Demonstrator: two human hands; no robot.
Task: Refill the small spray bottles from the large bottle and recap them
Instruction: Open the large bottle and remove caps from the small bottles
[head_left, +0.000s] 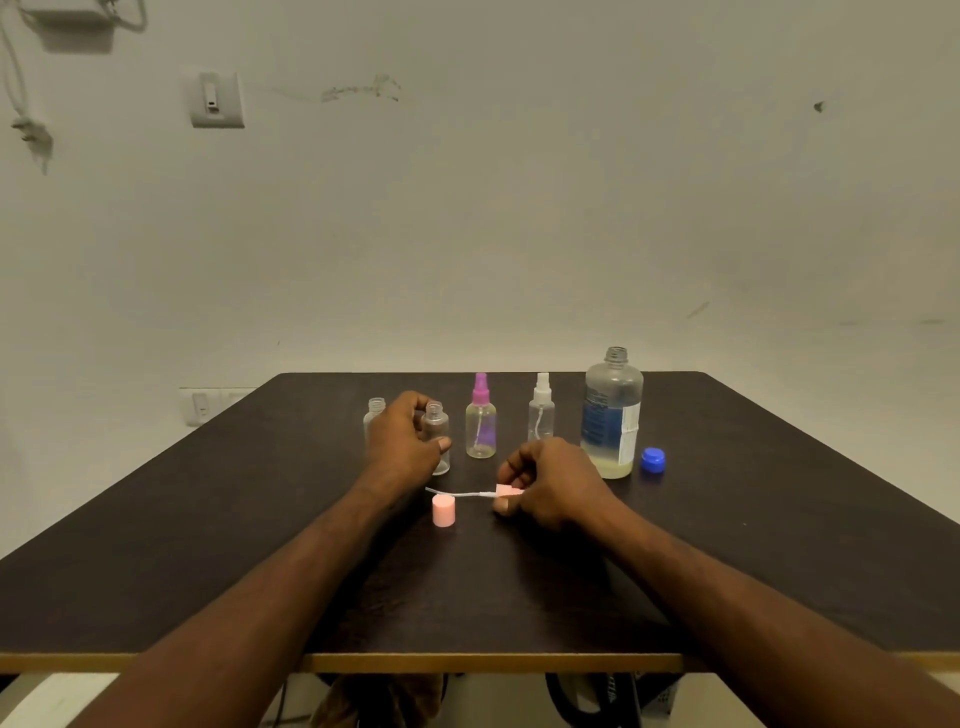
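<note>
My left hand (408, 441) grips a small clear bottle (436, 423) with no cap, upright on the table. My right hand (545, 480) pinches a pink spray head (506, 492) whose white dip tube (452, 492) lies pointing left just above the table. A pink cover cap (443, 510) stands in front of it. Another uncapped small bottle (374, 415) stands behind my left hand. A pink-topped spray bottle (480, 418) and a white-topped spray bottle (542, 410) stand capped. The large bottle (613, 415) stands uncapped on the right, its liquid low.
A blue cap (653, 460) lies right of the large bottle. The dark table (779, 519) has a light wooden front edge (493, 663). Behind it is a pale wall with a switch plate (217, 101) and a hanging cable (26, 124).
</note>
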